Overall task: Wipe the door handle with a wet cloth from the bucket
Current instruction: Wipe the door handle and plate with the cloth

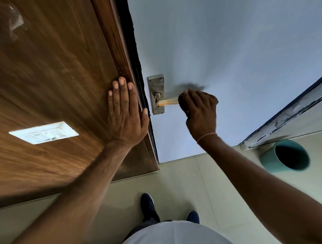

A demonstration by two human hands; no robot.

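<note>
right hand (199,110) closed around door handle (167,102), cloth unseen

Two hands up: the left hand (127,112) and the right hand (199,108). One door handle (167,102), one backplate (156,88), one teal bucket (270,160), one switch plate (44,133), two shoes (148,206).

The scene is lit softly and evenly, rather dim, with no hard glare. A blurred dark shadow is thrown on the door (236,43) above the right hand (199,108), which is itself smeared by motion. Pale reflections are seen on the wood panel (47,75). Straight lines are bent strongly toward the edges by the wide lens.
</note>
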